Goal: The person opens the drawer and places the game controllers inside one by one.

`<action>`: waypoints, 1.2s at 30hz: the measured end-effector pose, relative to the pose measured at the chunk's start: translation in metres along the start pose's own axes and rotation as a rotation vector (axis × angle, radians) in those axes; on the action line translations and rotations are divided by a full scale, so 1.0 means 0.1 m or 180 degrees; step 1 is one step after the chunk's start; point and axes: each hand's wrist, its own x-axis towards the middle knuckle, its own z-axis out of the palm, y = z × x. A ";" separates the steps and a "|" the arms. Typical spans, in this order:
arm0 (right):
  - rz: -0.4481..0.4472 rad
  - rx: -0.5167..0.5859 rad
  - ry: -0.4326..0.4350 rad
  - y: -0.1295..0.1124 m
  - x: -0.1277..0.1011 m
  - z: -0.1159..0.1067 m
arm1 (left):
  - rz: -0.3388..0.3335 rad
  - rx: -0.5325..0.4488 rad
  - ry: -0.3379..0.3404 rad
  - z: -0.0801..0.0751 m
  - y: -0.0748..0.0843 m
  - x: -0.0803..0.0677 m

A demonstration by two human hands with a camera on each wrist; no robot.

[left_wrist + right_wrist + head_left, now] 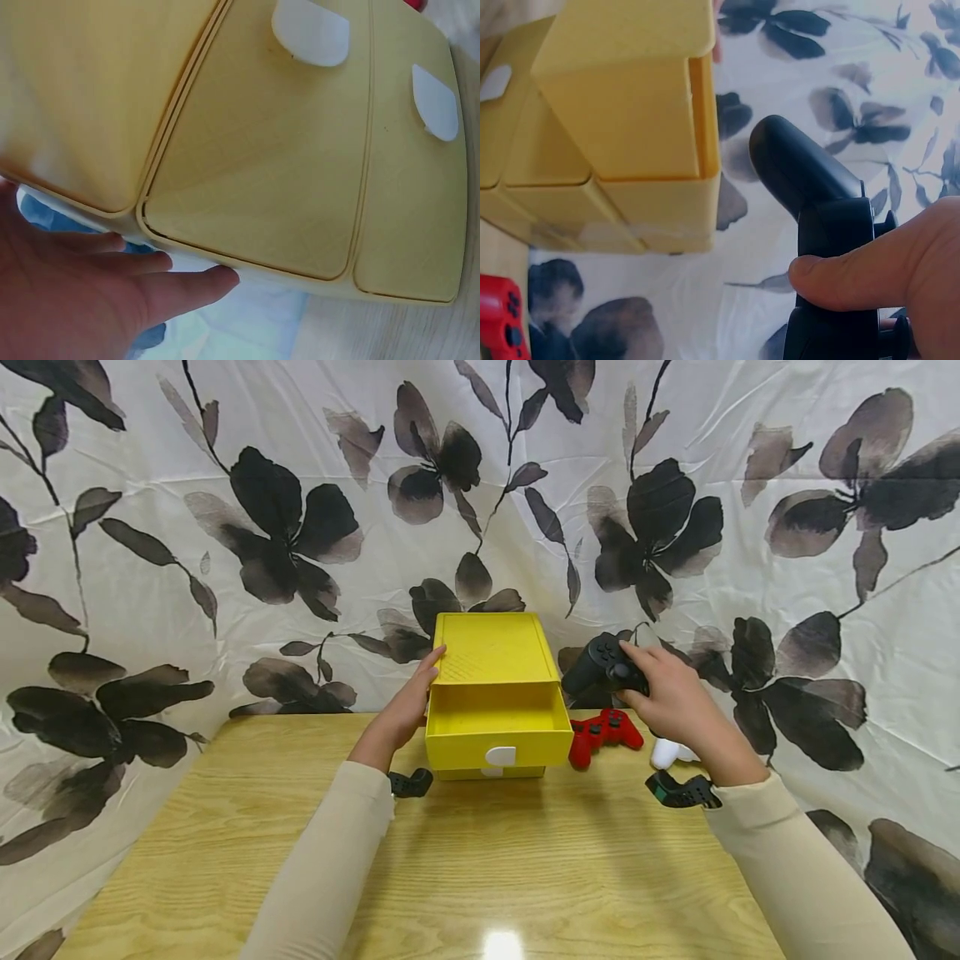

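A yellow plastic drawer unit (491,643) stands on the table with its top drawer (465,752) pulled out towards me. My left hand (401,714) rests against the unit's left side; in the left wrist view its fingers (199,289) lie fairly straight along the side wall. To the right of the unit, my right hand (675,697) holds a black game controller (600,667) in the air, tilted. The right wrist view shows the thumb (840,279) pressed across the middle of that controller, one grip of it pointing up and left towards the unit.
Beside the unit on the right lies a red game controller (606,731). A white game controller (667,753) sits farther right, partly hidden under my right wrist. Flower-patterned cloth (525,510) hangs behind the wooden table (480,860). White pulls (311,31) mark the drawer fronts.
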 end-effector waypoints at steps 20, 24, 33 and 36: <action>-0.0431 -0.0083 0.0250 -0.31 0.18 -0.02 | 0.0009 -0.0157 -0.0049 0.07 -0.01 -0.01; -0.0483 -0.0146 0.0280 -0.39 0.23 -0.02 | 0.0026 -0.0159 -0.0053 0.06 0.00 -0.02; -0.0605 -0.0133 0.0378 -0.59 0.32 -0.01 | 0.0064 -0.0142 -0.0071 0.05 -0.02 -0.01; -0.0645 -0.0056 0.0389 -0.64 0.36 0.02 | 0.0089 -0.0121 -0.0066 0.05 -0.02 0.00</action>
